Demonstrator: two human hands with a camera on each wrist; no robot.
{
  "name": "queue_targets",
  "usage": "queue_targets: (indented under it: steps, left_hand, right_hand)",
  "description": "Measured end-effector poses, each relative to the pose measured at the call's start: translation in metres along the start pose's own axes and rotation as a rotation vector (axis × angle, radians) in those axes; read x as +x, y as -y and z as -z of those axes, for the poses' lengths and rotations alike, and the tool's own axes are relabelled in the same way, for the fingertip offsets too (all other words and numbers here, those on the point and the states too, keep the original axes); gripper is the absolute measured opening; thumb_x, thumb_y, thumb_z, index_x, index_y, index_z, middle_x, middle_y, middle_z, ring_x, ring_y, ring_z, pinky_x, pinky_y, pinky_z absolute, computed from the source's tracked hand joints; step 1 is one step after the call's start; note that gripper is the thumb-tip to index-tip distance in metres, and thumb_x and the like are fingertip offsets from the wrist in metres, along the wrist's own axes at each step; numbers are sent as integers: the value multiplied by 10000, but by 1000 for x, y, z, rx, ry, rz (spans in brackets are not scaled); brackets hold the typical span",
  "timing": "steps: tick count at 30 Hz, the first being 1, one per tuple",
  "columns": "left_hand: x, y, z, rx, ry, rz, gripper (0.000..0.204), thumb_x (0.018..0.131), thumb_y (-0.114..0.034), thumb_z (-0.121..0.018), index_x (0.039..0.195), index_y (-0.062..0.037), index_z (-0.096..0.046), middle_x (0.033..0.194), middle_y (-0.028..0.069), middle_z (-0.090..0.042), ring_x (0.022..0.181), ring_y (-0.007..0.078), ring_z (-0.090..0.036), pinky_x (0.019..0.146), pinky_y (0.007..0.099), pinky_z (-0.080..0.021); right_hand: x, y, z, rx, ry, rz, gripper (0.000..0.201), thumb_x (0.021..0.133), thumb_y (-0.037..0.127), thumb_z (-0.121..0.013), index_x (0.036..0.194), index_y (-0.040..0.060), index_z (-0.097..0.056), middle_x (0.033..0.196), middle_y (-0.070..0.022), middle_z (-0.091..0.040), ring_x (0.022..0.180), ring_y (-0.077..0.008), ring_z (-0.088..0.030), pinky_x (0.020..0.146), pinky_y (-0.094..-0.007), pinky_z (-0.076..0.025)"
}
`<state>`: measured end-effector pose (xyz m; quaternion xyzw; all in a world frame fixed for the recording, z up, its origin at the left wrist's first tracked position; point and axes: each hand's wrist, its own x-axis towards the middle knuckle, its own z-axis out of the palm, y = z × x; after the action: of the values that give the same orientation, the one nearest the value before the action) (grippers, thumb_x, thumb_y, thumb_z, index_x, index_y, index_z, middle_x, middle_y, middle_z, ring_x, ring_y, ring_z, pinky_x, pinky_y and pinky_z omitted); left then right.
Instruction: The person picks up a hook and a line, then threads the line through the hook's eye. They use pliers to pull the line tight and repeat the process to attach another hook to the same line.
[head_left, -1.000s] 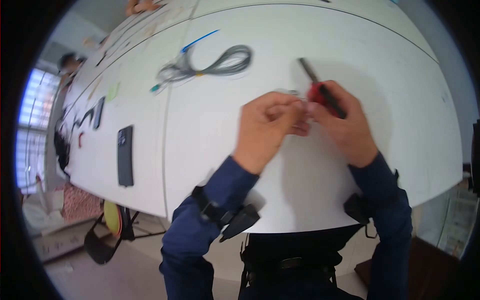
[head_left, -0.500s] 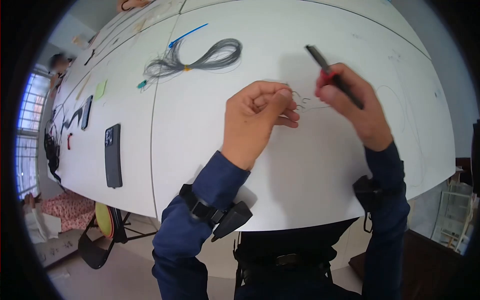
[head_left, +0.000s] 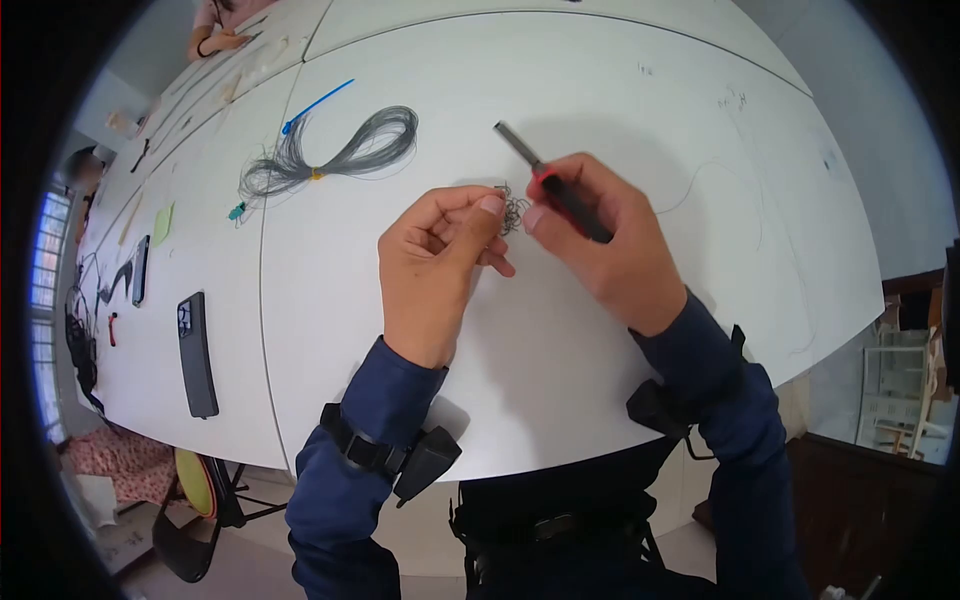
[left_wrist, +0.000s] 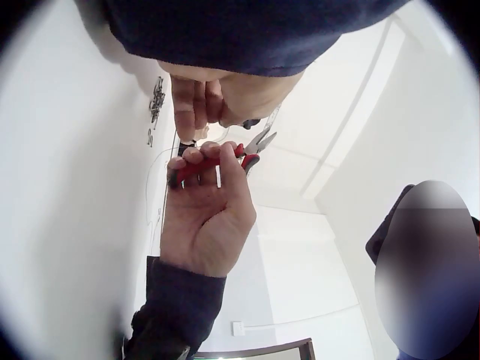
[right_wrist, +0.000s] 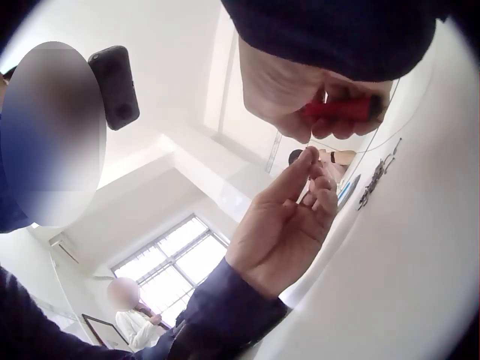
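My left hand (head_left: 430, 255) has thumb and forefinger pinched together, with a fine thread-like line (right_wrist: 373, 151) running from the fingertips. The very tip of what it pinches is too small to make out. My right hand (head_left: 630, 250) holds pliers (left_wrist: 247, 156) with red and black handles against the palm, their metal jaws parted and pointing away. Its thumb and forefinger come close to the left fingertips. On the white table (head_left: 560, 390) below and between the hands lies a small heap of bent dark wire hooks (head_left: 514, 216).
A bundled coil of grey line (head_left: 375, 140) with a yellow tie lies back left, beside a blue cable tie (head_left: 322, 104). A dark phone (head_left: 197, 355) rests at left, with another phone (head_left: 140, 270) and a green note (head_left: 163, 227) beyond. Another person's hand (head_left: 222, 42) shows at the far left.
Half a second ago my hands were farther apart; the right hand with the pliers has come back toward the left. The head view has shifted, moving the table's things leftward in it.
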<state>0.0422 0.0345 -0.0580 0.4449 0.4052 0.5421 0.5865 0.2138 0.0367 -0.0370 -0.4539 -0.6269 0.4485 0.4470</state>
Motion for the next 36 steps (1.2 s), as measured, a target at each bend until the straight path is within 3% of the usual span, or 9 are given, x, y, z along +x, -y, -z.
queue_targets:
  steps: [22, 36]
  left_hand:
    - [0, 3, 3, -215, 113, 166, 207, 988, -110, -562, 1101, 34, -659, 927, 157, -722, 794, 212, -725, 724, 319, -619]
    - [-1, 0, 2, -202, 144, 176, 156, 960, -76, -564, 1050, 22, -646, 863, 112, -674, 748, 210, -703, 697, 343, -623]
  right_hand:
    - [0, 0, -6, 83, -33, -36, 215, 902, 119, -629, 1067, -17, -600, 940, -75, -672, 874, -127, -636, 842, -273, -514]
    - [1, -2, -4, 142, -24, -109, 245, 893, 157, -643, 1067, -12, -609, 941, -77, -658, 865, -133, -621, 851, -273, -506]
